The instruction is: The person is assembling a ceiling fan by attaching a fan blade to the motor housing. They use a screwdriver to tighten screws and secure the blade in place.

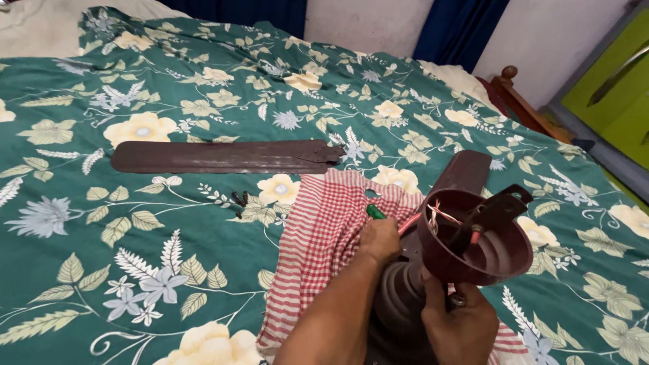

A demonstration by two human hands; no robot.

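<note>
Partly dismantled: ceiling fan motor (405,297) on checked cloth (324,230), one blade (226,157) already off, lying beyond motor on bed (101,257). Left hand (380,238) closed round green-handled screwdriver (375,211); right hand (460,324) clasping motor's cup (500,260). Another blade (463,172) apparently still attached.

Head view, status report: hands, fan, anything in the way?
Left hand grips green-handled screwdriver at fan motor. Right hand steadies maroon canopy cup. Detached blade lies apart.
</note>
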